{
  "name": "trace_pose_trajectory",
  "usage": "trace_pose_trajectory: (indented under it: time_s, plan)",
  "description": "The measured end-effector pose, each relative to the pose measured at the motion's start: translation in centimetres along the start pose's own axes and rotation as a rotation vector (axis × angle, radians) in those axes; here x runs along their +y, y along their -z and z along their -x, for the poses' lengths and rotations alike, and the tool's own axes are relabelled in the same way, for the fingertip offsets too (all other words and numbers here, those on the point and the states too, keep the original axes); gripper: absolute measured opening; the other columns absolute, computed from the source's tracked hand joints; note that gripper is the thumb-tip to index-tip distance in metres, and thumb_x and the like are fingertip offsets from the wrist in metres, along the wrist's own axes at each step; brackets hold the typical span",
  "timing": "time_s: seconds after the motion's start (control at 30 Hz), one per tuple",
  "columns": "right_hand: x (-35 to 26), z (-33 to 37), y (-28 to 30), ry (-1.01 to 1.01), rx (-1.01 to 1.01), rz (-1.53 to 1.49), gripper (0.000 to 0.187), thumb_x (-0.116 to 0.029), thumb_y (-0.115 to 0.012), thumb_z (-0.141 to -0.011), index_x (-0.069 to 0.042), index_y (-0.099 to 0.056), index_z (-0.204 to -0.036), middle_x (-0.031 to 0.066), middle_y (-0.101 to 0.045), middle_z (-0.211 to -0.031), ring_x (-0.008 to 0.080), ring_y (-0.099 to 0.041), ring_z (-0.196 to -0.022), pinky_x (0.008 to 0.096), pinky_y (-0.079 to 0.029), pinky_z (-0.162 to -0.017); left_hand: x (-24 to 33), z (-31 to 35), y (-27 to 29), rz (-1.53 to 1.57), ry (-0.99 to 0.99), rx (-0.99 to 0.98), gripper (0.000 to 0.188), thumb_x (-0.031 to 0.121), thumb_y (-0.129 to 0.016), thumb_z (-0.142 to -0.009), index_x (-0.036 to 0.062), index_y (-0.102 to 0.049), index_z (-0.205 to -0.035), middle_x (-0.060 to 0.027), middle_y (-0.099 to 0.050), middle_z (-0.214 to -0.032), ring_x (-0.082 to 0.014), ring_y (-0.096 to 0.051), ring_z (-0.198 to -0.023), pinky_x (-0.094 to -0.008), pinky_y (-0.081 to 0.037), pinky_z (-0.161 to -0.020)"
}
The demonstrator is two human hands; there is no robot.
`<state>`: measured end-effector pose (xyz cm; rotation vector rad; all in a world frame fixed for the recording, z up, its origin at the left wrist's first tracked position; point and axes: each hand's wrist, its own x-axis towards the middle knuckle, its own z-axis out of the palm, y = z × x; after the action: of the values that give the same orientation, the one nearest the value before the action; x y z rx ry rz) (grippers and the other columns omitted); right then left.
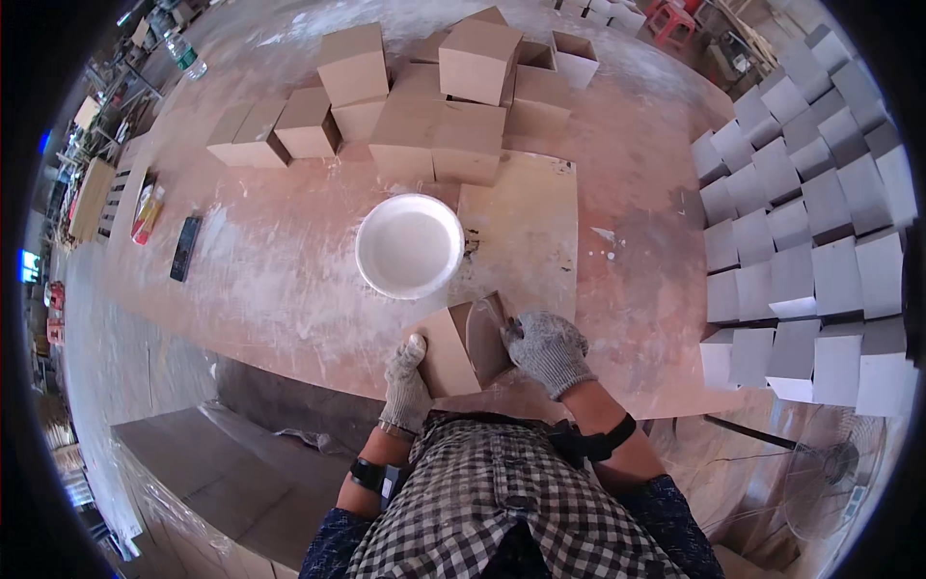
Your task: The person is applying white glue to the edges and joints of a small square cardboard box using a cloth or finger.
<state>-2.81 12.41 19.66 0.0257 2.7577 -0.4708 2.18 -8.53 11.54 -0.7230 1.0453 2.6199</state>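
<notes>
A brown box (444,355) is at the near edge of the table, tilted slightly, with its opening facing right. My left hand (407,381), in a grey knitted glove, grips the box's left side, the thumb on top. At the opening is my right hand (548,351), also gloved, its fingers curled in a pinch. Whatever they hold, if anything, is hidden. A greyish-brown rounded piece (485,333) shows at the opening beside these fingers; whether it is a part of the box I cannot tell. Just beyond the box stands a white bowl (410,247) with whitish contents.
Several brown boxes (439,125) are grouped and partly stacked at the table's far side. White-and-grey boxes (810,212) form a tall stack at right. A flat board (526,222) lies beside the bowl. Farther left are a phone (185,249) and a bottle (185,55). A fan (820,482) stands lower right.
</notes>
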Motion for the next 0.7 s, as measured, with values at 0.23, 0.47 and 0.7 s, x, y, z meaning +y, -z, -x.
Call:
trace_pose_trajectory:
  time_s: [0.23,0.47,0.7]
  plan:
    - [-3.1,-3.4,0.3,0.024,0.109,-0.055,0.032,-0.035,-0.059,-0.090,-0.007,-0.072,-0.095,0.0207,-0.070,-0.094,0.0377,-0.067,-0.093,0.0492,-0.053,-0.083,1.3,0.2,0.3,-0.026,0.091,-0.083,0.046,0.040,-0.070,-0.092,0.0051,-0.060,-0.120,-0.0073,-0.064,-0.115,-0.0184,-0.064,-0.103,-0.0365,-0.056,-0.090]
    - [-6.7,-2.3,1.4,0.078,0.009,-0.227,0.034,-0.037,-0.056,-0.092,-0.006,-0.068,-0.085,0.0213,-0.069,-0.090,0.0399,-0.066,-0.087,0.0506,-0.052,-0.080,1.0,-0.5,2.5,-0.045,0.180,-0.066,0.053,0.042,-0.067,-0.093,0.0042,-0.056,-0.128,-0.0079,-0.062,-0.120,-0.0203,-0.062,-0.110,-0.0385,-0.052,-0.096]
    - [-7.9,0.5,2.2,0.338,-0.039,-0.191,0.027,-0.034,-0.060,-0.093,-0.008,-0.067,-0.090,0.0174,-0.067,-0.088,0.0372,-0.066,-0.083,0.0484,-0.052,-0.076,2.4,0.0,2.5,0.050,0.236,-0.198,0.064,0.043,-0.068,-0.091,0.0006,-0.050,-0.135,-0.0131,-0.061,-0.126,-0.0255,-0.062,-0.113,-0.0405,-0.053,-0.096]
